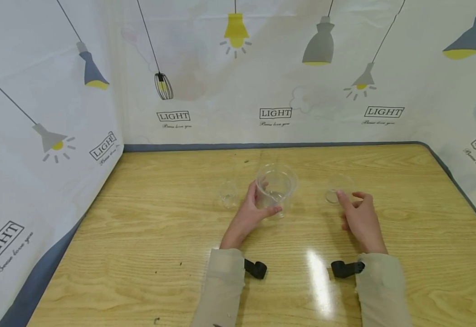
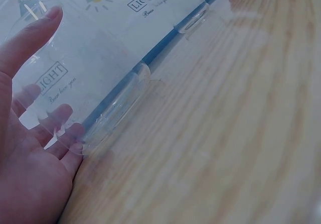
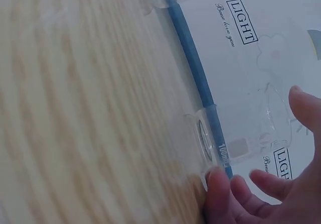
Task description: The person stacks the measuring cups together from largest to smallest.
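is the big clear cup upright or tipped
Upright; the left hand holds the big clear cup with its wide rim facing up.

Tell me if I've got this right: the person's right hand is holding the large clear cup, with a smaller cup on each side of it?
Not quite: the left hand, not the right hand, holds the large clear cup, as the head view shows.

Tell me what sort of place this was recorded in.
Probably a makeshift recording booth rather than an everyday room: a wood-grain table is screened at the back and both sides by white sheeting printed with lamps and "LIGHT", and the person wears black wrist devices.
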`<state>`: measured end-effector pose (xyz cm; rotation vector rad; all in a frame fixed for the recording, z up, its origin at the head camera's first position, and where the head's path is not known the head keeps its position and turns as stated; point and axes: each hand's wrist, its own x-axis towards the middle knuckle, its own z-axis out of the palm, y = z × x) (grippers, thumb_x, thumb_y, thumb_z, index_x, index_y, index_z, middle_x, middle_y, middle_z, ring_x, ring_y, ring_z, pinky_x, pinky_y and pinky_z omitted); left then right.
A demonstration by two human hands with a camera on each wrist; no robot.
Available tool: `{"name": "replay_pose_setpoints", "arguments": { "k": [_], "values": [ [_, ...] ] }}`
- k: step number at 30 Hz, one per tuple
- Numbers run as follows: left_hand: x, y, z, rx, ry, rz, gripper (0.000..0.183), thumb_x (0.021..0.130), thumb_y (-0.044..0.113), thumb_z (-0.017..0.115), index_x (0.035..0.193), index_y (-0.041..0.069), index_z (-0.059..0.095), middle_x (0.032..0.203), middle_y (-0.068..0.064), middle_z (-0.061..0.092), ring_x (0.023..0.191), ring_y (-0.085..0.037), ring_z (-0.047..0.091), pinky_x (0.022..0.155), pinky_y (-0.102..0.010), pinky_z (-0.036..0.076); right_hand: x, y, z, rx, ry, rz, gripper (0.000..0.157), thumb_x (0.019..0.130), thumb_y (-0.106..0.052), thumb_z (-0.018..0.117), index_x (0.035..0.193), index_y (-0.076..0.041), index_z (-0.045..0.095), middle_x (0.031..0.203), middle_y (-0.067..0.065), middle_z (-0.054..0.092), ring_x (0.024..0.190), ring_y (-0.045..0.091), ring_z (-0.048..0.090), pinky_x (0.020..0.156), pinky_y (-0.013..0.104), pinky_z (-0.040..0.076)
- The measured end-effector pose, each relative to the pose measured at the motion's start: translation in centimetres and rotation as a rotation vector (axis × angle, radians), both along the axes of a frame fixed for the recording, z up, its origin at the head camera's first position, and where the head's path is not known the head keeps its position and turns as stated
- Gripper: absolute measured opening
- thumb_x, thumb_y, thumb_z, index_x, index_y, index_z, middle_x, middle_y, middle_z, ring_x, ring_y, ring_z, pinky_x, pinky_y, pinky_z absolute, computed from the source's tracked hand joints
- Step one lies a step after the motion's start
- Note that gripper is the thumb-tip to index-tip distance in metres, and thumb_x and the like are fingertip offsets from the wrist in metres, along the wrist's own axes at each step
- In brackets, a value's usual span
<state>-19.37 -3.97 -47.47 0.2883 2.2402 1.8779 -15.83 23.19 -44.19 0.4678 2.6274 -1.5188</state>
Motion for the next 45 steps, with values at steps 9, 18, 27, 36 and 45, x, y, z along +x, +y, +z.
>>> {"name": "replay_pose_setpoints", "arguments": {
  "k": [9, 18, 27, 36, 45],
  "values": [
    [0.9, 0.0, 2.3, -0.007, -0.038, -0.011, 0.088, 0.072, 0.034, 0.073, 0.140, 0.032, 0.017, 0.142, 0.010, 0.028, 0.130, -0.011, 0.020, 0.104, -0.041, 0.019, -0.2, 0.1, -0.5, -0.009, 0.085, -0.037, 0.084, 0.084, -0.062, 0.036, 0.142, -0.008, 0.012, 0.131, 0.023, 0.031, 0.066, 0.024, 0.058, 0.059, 0.027, 0.047],
    [0.0, 0.0, 0.3, -0.009, -0.017, 0.005, 0.088, 0.069, 0.042, 0.074, 0.136, 0.043, 0.017, 0.139, 0.017, 0.029, 0.128, -0.006, 0.022, 0.103, -0.039, 0.020, -0.6, -0.1, -0.9, -0.071, 0.081, -0.056, 0.078, 0.085, -0.061, 0.037, 0.143, -0.013, 0.017, 0.134, 0.018, 0.034, 0.078, 0.022, 0.057, 0.064, 0.026, 0.049],
    [0.9, 0.0, 2.5, -0.012, -0.016, -0.011, 0.088, 0.074, 0.031, 0.073, 0.142, 0.028, 0.016, 0.143, 0.005, 0.028, 0.130, -0.012, 0.021, 0.104, -0.040, 0.019, -0.4, -0.4, -0.8, -0.088, 0.104, -0.040, 0.075, 0.086, -0.059, 0.035, 0.142, -0.011, 0.021, 0.137, 0.016, 0.033, 0.083, 0.023, 0.056, 0.067, 0.023, 0.049],
    [1.3, 0.0, 3.2, -0.019, -0.014, -0.012, 0.086, 0.076, 0.030, 0.071, 0.141, 0.028, 0.016, 0.143, 0.005, 0.027, 0.130, -0.012, 0.020, 0.104, -0.040, 0.019, -0.3, -0.4, -0.7, -0.108, 0.100, -0.030, 0.075, 0.086, -0.059, 0.035, 0.143, -0.013, 0.020, 0.139, 0.014, 0.031, 0.085, 0.023, 0.054, 0.071, 0.025, 0.047],
    [1.3, 0.0, 3.0, -0.011, -0.008, -0.025, 0.085, 0.075, 0.031, 0.071, 0.141, 0.030, 0.016, 0.143, 0.004, 0.027, 0.131, -0.013, 0.019, 0.104, -0.041, 0.019, -0.4, -0.4, -1.0, -0.106, 0.111, -0.029, 0.070, 0.085, -0.061, 0.035, 0.141, -0.019, 0.027, 0.139, 0.008, 0.034, 0.084, 0.022, 0.053, 0.072, 0.026, 0.046]
  ]
}}
